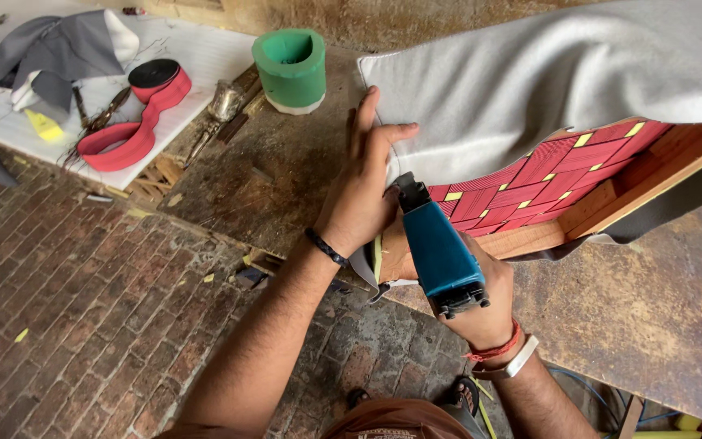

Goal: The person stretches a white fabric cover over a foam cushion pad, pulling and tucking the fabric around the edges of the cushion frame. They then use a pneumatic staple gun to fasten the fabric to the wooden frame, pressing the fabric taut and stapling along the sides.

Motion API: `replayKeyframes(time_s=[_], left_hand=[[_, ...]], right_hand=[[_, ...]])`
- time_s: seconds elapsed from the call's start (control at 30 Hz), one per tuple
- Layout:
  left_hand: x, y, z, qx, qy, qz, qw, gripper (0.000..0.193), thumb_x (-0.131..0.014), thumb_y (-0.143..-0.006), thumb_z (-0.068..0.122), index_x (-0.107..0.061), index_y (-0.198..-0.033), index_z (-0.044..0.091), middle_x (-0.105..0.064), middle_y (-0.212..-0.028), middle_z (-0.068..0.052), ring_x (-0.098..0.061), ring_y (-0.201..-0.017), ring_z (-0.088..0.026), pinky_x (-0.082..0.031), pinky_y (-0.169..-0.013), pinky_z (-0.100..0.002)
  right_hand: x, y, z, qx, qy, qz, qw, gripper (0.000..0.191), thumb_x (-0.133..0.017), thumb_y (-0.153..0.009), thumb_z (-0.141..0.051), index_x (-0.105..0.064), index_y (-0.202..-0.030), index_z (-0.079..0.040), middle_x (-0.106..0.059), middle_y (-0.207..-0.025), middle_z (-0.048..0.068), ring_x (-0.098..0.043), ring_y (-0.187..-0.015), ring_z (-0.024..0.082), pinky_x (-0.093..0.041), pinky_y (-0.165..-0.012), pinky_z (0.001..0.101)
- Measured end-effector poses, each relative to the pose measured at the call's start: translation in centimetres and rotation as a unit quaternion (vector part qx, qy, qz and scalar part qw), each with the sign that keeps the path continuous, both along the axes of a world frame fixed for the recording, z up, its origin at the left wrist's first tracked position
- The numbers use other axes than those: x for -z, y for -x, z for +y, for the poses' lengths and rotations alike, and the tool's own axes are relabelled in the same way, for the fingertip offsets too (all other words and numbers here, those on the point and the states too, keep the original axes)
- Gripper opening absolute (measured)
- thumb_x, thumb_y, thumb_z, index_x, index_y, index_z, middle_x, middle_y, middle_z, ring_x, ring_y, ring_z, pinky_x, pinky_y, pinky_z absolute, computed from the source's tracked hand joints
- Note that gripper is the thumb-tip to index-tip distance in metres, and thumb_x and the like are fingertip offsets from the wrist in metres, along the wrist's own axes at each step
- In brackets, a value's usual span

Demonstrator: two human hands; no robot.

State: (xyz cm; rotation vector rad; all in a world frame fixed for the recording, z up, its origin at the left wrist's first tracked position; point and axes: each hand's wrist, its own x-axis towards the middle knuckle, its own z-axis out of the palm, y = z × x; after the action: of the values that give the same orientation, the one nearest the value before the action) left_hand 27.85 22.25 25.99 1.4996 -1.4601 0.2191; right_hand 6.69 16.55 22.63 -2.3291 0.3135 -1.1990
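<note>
1. Pressing grey fabric (530, 89) flat: left hand (363, 191) is spread open, palm down on the fabric edge at the frame's (611, 203) corner, gripping nothing. Looks like it keeps the cloth taut over the frame.
2. Right hand (481, 313) is closed around a blue stapler (440, 252), nose touching the fabric edge just beside the left thumb, likely so the fastening lands where the cloth is pinned.
3. Frame lies tilted on the bench (286, 171), red webbing (546, 175) with yellow squares exposed below the cloth.
4. At 11 o'clock: green roll (290, 69), upright, white base, no label visible.
5. At 10 o'clock: red strap roll (136, 114), black core, on a white board (197, 57).
</note>
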Motion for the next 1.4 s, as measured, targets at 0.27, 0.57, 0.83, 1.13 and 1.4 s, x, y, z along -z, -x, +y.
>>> replayKeyframes(time_s=[0.27, 0.57, 0.83, 1.13, 1.4], left_hand=[[-0.8, 0.6, 0.4, 0.02, 0.009, 0.012, 1.0, 0.073, -0.08, -0.075, -0.011, -0.045, -0.136, 0.012, -0.009, -0.167, -0.028, -0.008, -0.158, -0.05, -0.034, -0.125, -0.054], [-1.7, 2.1, 1.4, 0.05, -0.007, 0.07, 0.996, 0.072, -0.086, -0.078, 0.004, -0.045, -0.137, 0.01, -0.009, -0.17, -0.028, -0.016, -0.159, -0.046, -0.046, -0.118, -0.046], [-5.1, 5.6, 2.5, -0.107, -0.006, -0.053, 0.993, 0.05, -0.076, -0.087, 0.035, -0.055, -0.122, 0.006, -0.038, -0.161, -0.022, -0.044, -0.149, -0.041, -0.038, -0.116, -0.049], [-9.0, 13.1, -12.5, -0.264, -0.193, -0.275, 0.904, 0.083, -0.076, -0.077, 0.054, -0.054, -0.136, 0.0, -0.056, -0.142, -0.022, -0.053, -0.13, -0.036, -0.034, -0.112, -0.052], [-10.5, 12.8, -16.5, -0.182, -0.176, -0.076, 0.964, 0.019, -0.064, -0.098, 0.012, -0.073, -0.114, 0.01, -0.073, -0.126, -0.008, -0.073, -0.098, -0.023, -0.059, -0.088, -0.037]], right_hand=[[-0.8, 0.7, 0.0, 0.071, 0.01, 0.036, 0.997, 0.023, -0.078, -0.075, -0.013, -0.067, -0.093, -0.004, -0.068, -0.077, 0.013, -0.071, -0.067, 0.029, -0.055, -0.059, 0.0349], [2.6, 8.0, -3.4, 0.152, -0.144, 0.123, 0.97, 0.036, -0.086, -0.07, -0.027, -0.072, -0.092, -0.002, -0.07, -0.059, 0.014, -0.07, -0.054, 0.026, -0.057, -0.055, 0.0379], [15.6, 19.1, -18.4, 0.245, -0.267, 0.3, 0.883, 0.053, -0.087, -0.072, -0.027, -0.07, -0.119, -0.007, -0.077, -0.093, 0.018, -0.074, -0.088, 0.033, -0.057, -0.077, 0.0411], [30.7, 24.7, -33.5, 0.18, -0.285, 0.453, 0.825, 0.082, -0.087, -0.074, -0.026, -0.049, -0.146, -0.016, -0.075, -0.114, 0.017, -0.071, -0.109, 0.032, -0.056, -0.093, 0.0398], [15.2, 18.4, -32.9, 0.086, -0.183, 0.288, 0.936, 0.044, -0.084, -0.08, -0.021, -0.069, -0.12, -0.012, -0.073, -0.108, 0.011, -0.074, -0.096, 0.026, -0.059, -0.083, 0.0376]])
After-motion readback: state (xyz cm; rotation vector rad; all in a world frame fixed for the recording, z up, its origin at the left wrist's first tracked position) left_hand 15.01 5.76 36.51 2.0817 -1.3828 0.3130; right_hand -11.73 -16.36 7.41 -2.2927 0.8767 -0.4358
